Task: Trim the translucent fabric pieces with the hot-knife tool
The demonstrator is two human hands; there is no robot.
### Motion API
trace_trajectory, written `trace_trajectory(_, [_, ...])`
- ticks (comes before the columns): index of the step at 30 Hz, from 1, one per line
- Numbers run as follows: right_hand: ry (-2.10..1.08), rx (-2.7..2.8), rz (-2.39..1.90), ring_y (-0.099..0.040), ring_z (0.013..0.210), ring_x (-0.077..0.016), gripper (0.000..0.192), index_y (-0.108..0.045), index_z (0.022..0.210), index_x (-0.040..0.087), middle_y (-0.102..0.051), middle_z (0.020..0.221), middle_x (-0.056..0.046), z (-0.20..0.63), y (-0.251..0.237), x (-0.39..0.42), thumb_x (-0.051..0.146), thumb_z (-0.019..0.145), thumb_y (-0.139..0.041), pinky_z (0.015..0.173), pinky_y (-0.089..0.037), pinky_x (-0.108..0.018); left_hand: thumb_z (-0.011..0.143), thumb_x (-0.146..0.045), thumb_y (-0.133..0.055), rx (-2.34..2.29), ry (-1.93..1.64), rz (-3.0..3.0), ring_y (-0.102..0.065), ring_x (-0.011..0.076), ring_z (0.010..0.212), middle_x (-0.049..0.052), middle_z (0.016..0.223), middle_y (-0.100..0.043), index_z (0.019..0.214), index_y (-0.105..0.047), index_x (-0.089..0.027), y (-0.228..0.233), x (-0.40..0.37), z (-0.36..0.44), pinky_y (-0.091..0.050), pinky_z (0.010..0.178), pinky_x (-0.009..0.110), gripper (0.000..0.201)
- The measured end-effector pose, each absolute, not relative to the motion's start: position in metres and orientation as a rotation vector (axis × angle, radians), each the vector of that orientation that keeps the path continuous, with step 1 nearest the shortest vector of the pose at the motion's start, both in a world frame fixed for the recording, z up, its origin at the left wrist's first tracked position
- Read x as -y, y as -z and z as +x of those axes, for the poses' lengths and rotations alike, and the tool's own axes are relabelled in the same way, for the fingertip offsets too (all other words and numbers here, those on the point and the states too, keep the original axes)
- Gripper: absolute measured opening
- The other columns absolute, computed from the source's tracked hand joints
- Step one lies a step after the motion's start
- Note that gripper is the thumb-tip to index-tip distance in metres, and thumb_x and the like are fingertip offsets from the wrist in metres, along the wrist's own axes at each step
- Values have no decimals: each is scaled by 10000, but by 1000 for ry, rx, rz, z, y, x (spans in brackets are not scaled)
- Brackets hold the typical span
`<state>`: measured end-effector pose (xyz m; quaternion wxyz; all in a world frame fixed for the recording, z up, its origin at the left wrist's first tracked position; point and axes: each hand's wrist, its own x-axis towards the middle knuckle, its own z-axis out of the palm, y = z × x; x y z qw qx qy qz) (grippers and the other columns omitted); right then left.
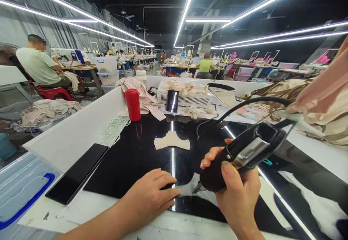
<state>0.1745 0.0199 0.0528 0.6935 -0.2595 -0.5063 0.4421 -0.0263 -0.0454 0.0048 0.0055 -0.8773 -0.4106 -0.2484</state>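
Observation:
My right hand grips a black corded hand tool, held tilted with its tip pointing down at the glossy black work surface. A black cable runs from the tool's rear up to the right. My left hand lies flat, palm down, on the black surface just left of the tool's tip; whether it presses on a fabric piece is unclear. A small cream fabric piece lies on the surface farther ahead.
A red tumbler, white elastic loops and a black phone sit at the left. A white basket of fabric and a dark can stand ahead. Beige cloth piles at right. A seated person works far left.

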Motion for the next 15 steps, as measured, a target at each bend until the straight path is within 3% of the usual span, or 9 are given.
trace_trajectory(15, [-1084,1111,-481,-623,670,-150,349,-601,1212,299,-668,861,23,150,-58,-21,357,903,-752,648,-539,-328,1050,-247,-544,1178,722,-2696,-667,249,1166,83,1219,-717,1234,-675,-175,-3,47,-27,-565,1043,456,237])
